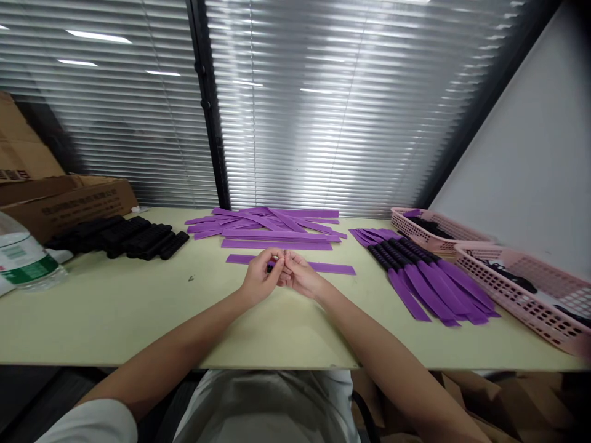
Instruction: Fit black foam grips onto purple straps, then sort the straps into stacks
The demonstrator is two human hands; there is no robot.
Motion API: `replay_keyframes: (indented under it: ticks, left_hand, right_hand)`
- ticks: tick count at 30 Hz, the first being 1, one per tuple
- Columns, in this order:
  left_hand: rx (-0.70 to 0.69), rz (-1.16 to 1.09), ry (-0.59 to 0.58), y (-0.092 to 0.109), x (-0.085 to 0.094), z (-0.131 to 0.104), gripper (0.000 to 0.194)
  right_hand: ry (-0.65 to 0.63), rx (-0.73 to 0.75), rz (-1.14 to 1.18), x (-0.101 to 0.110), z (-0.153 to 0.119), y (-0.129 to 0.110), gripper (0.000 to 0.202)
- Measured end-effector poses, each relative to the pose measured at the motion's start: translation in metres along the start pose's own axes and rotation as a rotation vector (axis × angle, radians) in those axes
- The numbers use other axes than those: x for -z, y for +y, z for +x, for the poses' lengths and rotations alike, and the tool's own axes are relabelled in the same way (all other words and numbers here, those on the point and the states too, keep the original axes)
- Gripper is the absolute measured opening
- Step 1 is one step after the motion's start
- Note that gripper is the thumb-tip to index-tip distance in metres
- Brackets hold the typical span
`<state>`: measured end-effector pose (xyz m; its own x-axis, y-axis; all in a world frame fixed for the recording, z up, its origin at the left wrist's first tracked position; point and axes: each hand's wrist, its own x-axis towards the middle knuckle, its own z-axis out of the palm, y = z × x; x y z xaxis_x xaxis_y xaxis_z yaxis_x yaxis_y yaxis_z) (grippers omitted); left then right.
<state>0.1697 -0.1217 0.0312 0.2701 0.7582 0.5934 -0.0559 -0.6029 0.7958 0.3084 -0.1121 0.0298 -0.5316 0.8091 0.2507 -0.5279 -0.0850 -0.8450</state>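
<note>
My left hand [262, 275] and my right hand [300, 274] meet over the middle of the table, fingertips pinched together. A small black bit [270, 268] shows at my left fingers; what the fingertips hold is mostly hidden. Just behind both hands lies a purple strip [333, 268], its ends sticking out on either side; whether the hands touch it I cannot tell. Farther back is a loose pile of purple strips [277, 223]. To the right, several purple strips with black ribbed sleeves [406, 255] around their middles lie side by side.
Black ribbed sleeves [138, 237] are heaped at the left, near a clear bottle [28, 255] and a cardboard box [87, 200]. Two pink baskets [517, 301] holding black items stand at the right. Window blinds [295, 123] rise behind the table [184, 326].
</note>
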Motion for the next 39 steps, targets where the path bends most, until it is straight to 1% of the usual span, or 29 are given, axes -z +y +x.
replay_keyframes:
  ticks: [7, 15, 21, 27, 33, 39]
  left_hand:
    - [-0.035, 0.048, 0.029, 0.0014, -0.0017, -0.0002, 0.015]
    - [-0.031, 0.053, 0.025, 0.0012, -0.0002, -0.0004, 0.016]
    - [-0.052, 0.032, 0.044, -0.0003, -0.0010, -0.0003, 0.016]
    - [-0.047, 0.019, 0.053, -0.0009, -0.0018, -0.0005, 0.017]
    - [-0.040, 0.004, 0.048, 0.0006, -0.0016, -0.0009, 0.018]
    - [-0.024, -0.009, 0.039, 0.0004, -0.0011, -0.0013, 0.018]
  right_hand:
    - [0.009, 0.036, -0.027, 0.0001, 0.0013, 0.0011, 0.041]
    - [0.039, 0.045, -0.061, -0.0032, 0.0007, -0.0011, 0.046]
    - [0.029, 0.055, -0.054, -0.0030, 0.0011, -0.0006, 0.042]
    - [0.045, 0.050, -0.051, -0.0039, 0.0016, -0.0003, 0.046]
    - [0.027, 0.054, -0.031, -0.0053, 0.0011, -0.0012, 0.044]
    - [0.063, 0.028, -0.045, -0.0064, 0.0009, -0.0016, 0.047]
